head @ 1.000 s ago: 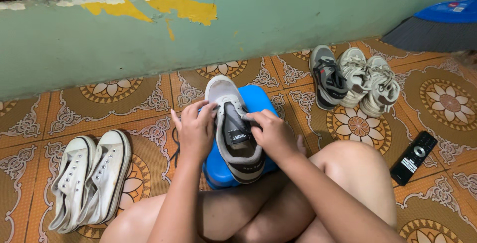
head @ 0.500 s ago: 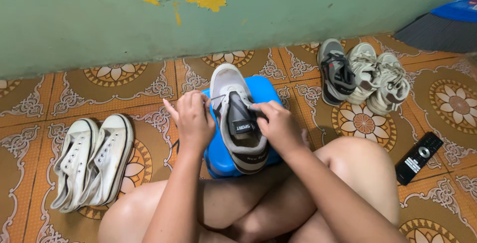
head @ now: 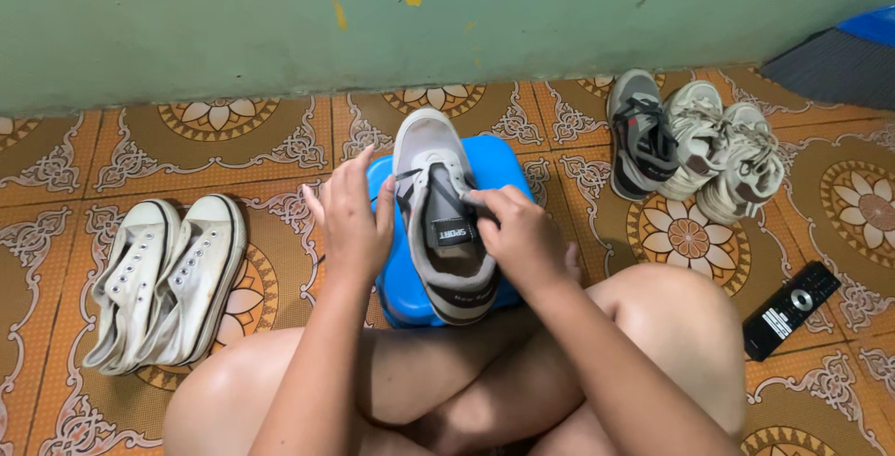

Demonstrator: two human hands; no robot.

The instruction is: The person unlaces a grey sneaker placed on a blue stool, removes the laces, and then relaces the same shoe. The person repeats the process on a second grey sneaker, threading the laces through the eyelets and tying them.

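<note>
A grey sneaker (head: 431, 153) with a black tongue rests toe-away on a blue plastic stool (head: 499, 169) in front of my crossed legs. My left hand (head: 350, 218) is at the shoe's left side, fingers pinching a dark lace (head: 402, 177) near the eyelets. My right hand (head: 517, 232) holds the right edge of the shoe's opening, fingertips by the tongue. The loose end of the lace hangs down the stool's left side.
A pair of white canvas sneakers (head: 163, 279) lies on the patterned tile floor at left. A grey sneaker (head: 641, 134) and two beige sneakers (head: 727, 158) sit at right near the green wall. A black remote (head: 792, 310) lies by my right knee. A broom (head: 839, 60) is at far right.
The view has tilted down slightly. My left hand has shifted a little, its fingers drawing the lace at the shoe's left eyelets; my right hand stays on the shoe.
</note>
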